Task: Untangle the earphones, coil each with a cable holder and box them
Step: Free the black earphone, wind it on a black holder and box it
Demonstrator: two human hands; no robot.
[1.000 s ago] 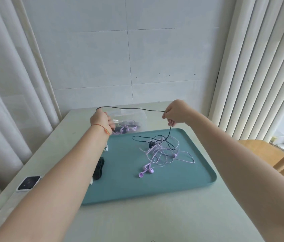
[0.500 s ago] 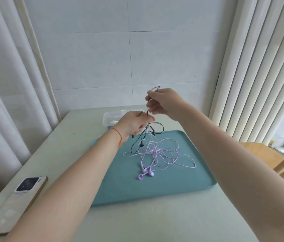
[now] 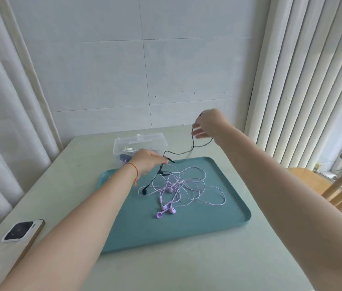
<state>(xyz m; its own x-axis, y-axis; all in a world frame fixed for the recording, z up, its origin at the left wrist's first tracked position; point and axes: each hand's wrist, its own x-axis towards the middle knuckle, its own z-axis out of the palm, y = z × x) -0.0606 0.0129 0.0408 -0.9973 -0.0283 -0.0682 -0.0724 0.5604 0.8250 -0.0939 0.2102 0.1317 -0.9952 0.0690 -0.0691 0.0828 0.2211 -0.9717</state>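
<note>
The pale green table point(image 3: 186, 267) carries a teal rectangular plastic tray point(image 3: 218, 217), with a clear lidded plastic box point(image 3: 142, 141) touching the tray's far edge and a white-backed phone point(image 3: 22, 229) at the near left.

Change noted: half a second ago both hands were close together above the tangle; they are now drawn well apart. The right hand point(image 3: 210, 124) has gone up and out to the far right, off the tray. The left hand point(image 3: 147, 161) has dropped to the tray's far edge.

The thin black earphone cable point(image 3: 195, 144) runs slack between the two hands. One black earbud point(image 3: 144, 191) lies on the tray beside the loose pink-lilac earphone tangle point(image 3: 178, 185), whose paired lilac buds point(image 3: 167, 210) rest nearer the viewer.

Hand states: the left pinches the black cable at its fingertips. The right holds the cable's other stretch; its fingers appear partly spread but blurred, so the exact grip cannot be told.

Assessment: the black set appears largely freed, though its lower strand crosses lilac loops. Coiling and boxing of it are not yet done.
</note>
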